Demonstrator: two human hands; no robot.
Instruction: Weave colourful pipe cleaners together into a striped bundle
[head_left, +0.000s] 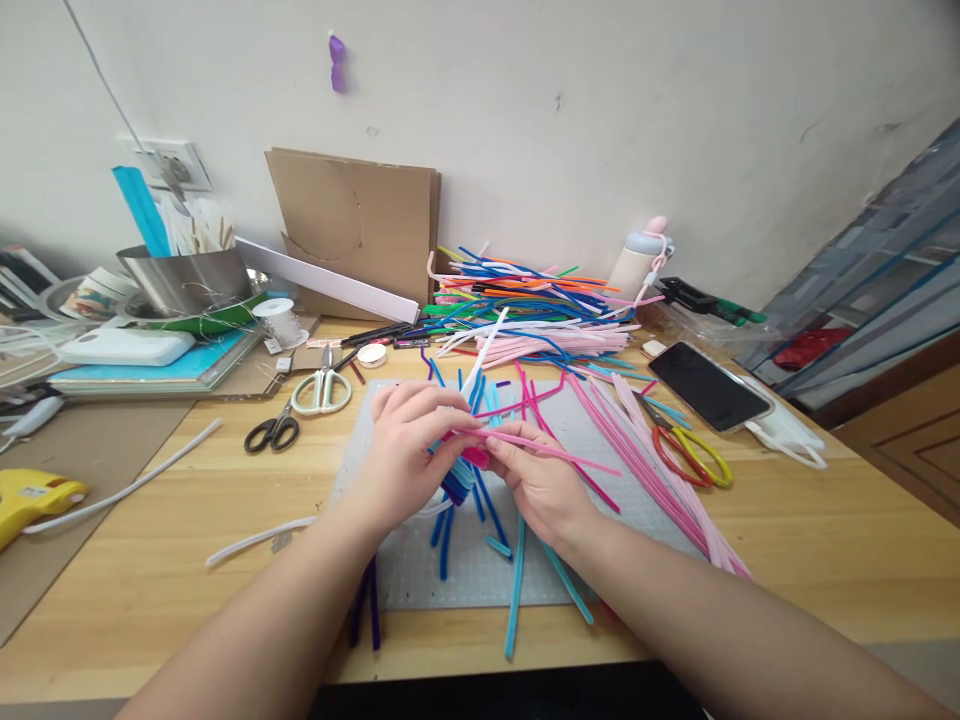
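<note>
Over the cutting mat [465, 570], your left hand [409, 455] and right hand [544, 485] pinch a pink pipe cleaner [577, 458] tight; any slack could spring it loose.

The cutting mat [465, 570] lies on the table [787, 560], near its front edge; the left hand [409, 455] and the right hand [536, 480] meet over the mat's middle, with loose pipe cleaners [517, 590] in and under them; behind the mat lies a heap of pipe cleaners [525, 300]; behind and left of it a cardboard sheet [352, 225] leans on the wall; left of the mat lie two pairs of scissors [322, 390]; right of it lies a third pair [694, 450], then a phone [705, 385]; far left sits a glue gun [34, 495].
</note>
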